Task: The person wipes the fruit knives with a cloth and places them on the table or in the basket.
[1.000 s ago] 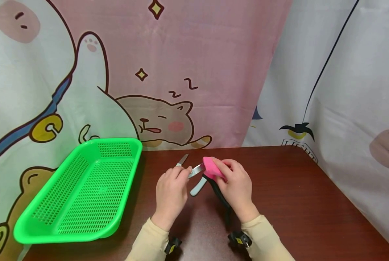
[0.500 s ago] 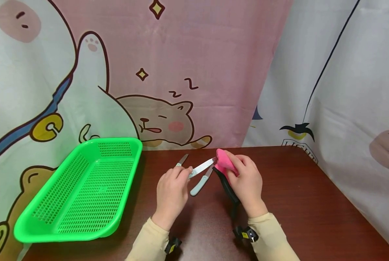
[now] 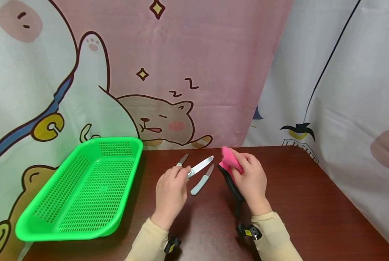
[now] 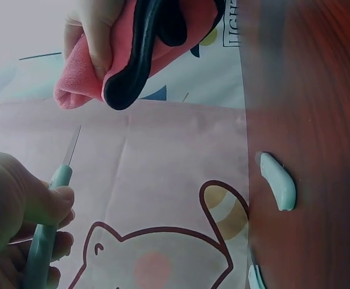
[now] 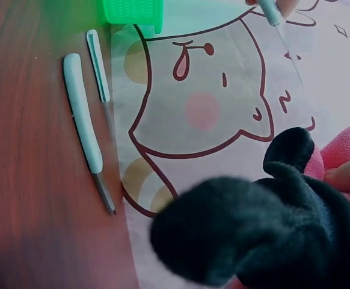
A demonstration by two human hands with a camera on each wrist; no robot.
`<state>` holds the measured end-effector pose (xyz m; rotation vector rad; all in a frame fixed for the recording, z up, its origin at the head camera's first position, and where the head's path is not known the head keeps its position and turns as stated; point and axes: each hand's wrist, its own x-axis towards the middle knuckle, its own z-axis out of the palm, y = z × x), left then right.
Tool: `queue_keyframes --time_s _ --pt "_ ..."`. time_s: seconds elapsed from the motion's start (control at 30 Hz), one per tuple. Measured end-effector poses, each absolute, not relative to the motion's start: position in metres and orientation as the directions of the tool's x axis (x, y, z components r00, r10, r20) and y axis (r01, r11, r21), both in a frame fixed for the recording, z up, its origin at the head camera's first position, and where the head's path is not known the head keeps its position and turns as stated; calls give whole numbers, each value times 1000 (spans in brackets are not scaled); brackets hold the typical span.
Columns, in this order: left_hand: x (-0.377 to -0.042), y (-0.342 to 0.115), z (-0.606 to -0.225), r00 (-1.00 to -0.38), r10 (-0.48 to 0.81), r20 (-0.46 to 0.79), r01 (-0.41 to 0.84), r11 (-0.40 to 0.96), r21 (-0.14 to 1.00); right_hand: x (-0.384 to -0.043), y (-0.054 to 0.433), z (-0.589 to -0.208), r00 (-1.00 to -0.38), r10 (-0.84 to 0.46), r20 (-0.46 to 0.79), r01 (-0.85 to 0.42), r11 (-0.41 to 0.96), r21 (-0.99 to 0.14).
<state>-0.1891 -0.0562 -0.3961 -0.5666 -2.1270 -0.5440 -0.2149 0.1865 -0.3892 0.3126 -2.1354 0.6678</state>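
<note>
My left hand [image 3: 172, 190] grips a small knife by its pale blue-green handle [image 4: 42, 244], and the bare blade [image 3: 202, 165] points up and to the right. In my right hand [image 3: 251, 179] is a bunched pink cloth [image 3: 230, 161] with black edging [image 5: 307, 235] that hangs below the fingers. A gap shows between the blade tip and the cloth. Beneath the held knife, a second knife [image 3: 201, 185] with the same pale handle lies on the table. Behind my left hand lies a third knife [image 3: 182, 160], its handle partly hidden in the head view.
A green plastic basket [image 3: 119, 217] with perforated walls stands on the left of the dark brown table [image 3: 305, 203]. A printed cartoon curtain [image 3: 214, 72] hangs right behind the table's far edge.
My right hand has drawn the pink cloth off the blade, moving right and slightly up. The whole blade now shows. My left hand has stayed nearly still.
</note>
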Motion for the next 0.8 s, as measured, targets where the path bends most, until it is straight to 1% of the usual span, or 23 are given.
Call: queue_keyframes --time_s 0.27,0.57,0.67,0.8 --pt "-183 -68 -393 -523 230 821 578 803 144 -214 187 -395 -604 -18 796 -451 832 -323" --pt "-183 -89 -377 -527 263 808 567 817 104 -210 188 -399 -620 -60 782 -463 833 -302" --pt "-183 -99 -366 -542 262 798 570 813 120 -210 189 -401 -622 -66 780 -462 835 -298" --pt "-185 -113 -348 -584 256 771 578 797 173 -210 190 -404 -628 -70 775 -459 837 -297"
